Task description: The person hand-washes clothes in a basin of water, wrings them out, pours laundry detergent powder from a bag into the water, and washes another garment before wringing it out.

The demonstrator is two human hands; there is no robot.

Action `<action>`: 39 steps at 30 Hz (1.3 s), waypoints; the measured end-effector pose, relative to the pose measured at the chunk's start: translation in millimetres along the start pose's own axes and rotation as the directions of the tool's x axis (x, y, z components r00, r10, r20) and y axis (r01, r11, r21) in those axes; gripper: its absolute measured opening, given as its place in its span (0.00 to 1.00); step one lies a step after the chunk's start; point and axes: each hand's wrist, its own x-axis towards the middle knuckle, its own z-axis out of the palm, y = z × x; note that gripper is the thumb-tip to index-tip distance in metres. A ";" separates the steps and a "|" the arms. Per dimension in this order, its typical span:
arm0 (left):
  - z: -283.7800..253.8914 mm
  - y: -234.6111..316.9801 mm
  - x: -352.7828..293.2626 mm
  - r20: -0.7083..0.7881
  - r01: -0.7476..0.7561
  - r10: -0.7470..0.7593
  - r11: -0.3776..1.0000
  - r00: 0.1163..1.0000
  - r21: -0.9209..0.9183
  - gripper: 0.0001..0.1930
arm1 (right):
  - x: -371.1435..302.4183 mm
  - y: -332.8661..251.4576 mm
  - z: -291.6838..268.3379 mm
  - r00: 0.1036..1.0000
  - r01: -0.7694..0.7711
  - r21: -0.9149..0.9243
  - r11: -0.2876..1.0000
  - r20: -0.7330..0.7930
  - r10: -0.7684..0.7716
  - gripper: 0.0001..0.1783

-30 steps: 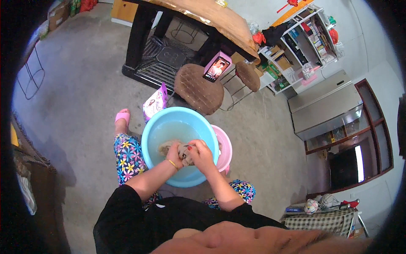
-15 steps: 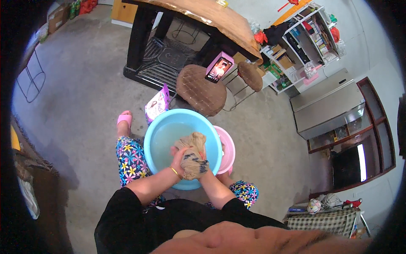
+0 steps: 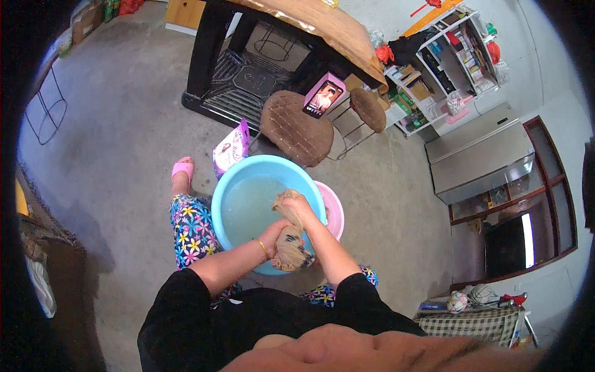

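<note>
A wet tan cloth [image 3: 290, 249] with dark markings is bunched over the near right part of a light blue basin [image 3: 222, 239]. Cloudy water [image 3: 248, 204] lies in the basin. My left hand [image 3: 273, 237], a gold bangle at its wrist, is closed around the cloth's middle. Farther off, my right hand [image 3: 296, 209] grips the far end, and the cloth stretches between the two. Its near end hangs in a bunch by the near rim. Some of my fingers are hidden by the cloth and by the backs of my hands.
A pink basin [image 3: 335, 211] stands close against the blue one's right. Beyond are a purple-and-white bag [image 3: 230, 150] and a brown cushioned stool [image 3: 296, 129] with a phone [image 3: 324, 99] propped on it. A wooden-topped table [image 3: 297, 22] stands behind.
My right hand has moved up and away from me, pulling the cloth's far end out. My left hand shifted slightly right and nearer, and the cloth went from a compact bundle to a longer stretch.
</note>
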 end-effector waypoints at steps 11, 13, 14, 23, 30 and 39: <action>4.4 6.7 -5.9 -0.211 0.031 -0.006 0.993 0.977 0.117 0.16 | 4.1 -10.7 6.8 0.996 0.021 -0.774 0.633 -0.039 -0.081 0.18; 5.8 16.0 -4.9 -0.163 0.002 0.025 0.987 0.986 0.161 0.15 | 10.9 -3.2 5.8 0.993 0.002 -0.826 0.563 -0.067 -0.101 0.18; 7.6 20.1 -4.6 -0.115 -0.030 0.054 0.979 0.992 0.202 0.15 | 12.8 -0.8 4.9 0.988 -0.021 -0.872 0.490 -0.092 -0.121 0.18; 18.1 28.7 -22.9 -0.185 -0.005 0.040 0.982 0.982 0.187 0.15 | -37.6 -51.2 24.6 0.920 -0.327 0.387 0.862 -0.078 0.384 0.34; 25.6 26.0 -19.5 -0.089 -0.055 0.053 0.998 0.995 -0.020 0.19 | -38.8 22.8 2.5 0.939 -0.198 0.655 0.729 -0.086 0.333 0.42; 25.3 17.0 -20.5 0.128 -0.031 0.072 0.954 0.989 -0.300 0.19 | -44.1 -9.8 12.8 0.964 0.004 0.897 0.441 0.114 -0.241 0.26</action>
